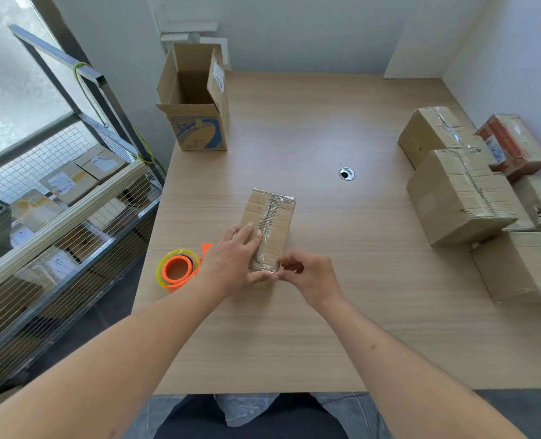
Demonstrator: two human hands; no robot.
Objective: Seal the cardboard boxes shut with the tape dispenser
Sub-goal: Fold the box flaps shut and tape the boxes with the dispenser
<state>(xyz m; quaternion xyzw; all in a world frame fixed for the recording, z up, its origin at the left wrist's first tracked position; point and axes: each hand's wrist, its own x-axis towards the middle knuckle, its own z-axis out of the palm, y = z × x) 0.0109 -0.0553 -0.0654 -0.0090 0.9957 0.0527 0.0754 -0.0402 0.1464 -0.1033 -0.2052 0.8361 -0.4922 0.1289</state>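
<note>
Pressing now: left hand (236, 263) laid flat with straight fingers on the near left part of the small cardboard box (267, 236), thumb along the near end
Right hand (310, 275): fingers curled at the near right corner of the box, fingertips at the tape edge there; whether pinching the tape or only touching, cannot tell
Box place: lying on the worktop (326, 312), a little left of the middle, just ahead of both hands
Box axis: long side running away from the person, far end tipped slightly to the right
Box top: clear tape strip (270, 217) along the long axis, over the middle seam, wrapped over the far end
Tape dispenser (179, 269): orange, with a clear roll, resting on the worktop just left of the left hand, apart from the box
Open carton (194, 103): upright at the far left of the worktop, flaps up
Taped boxes (459, 194): cluster at the right edge of the worktop, well apart from the hands
Wire cart (57, 198): left of the worktop, holding parcels
</note>
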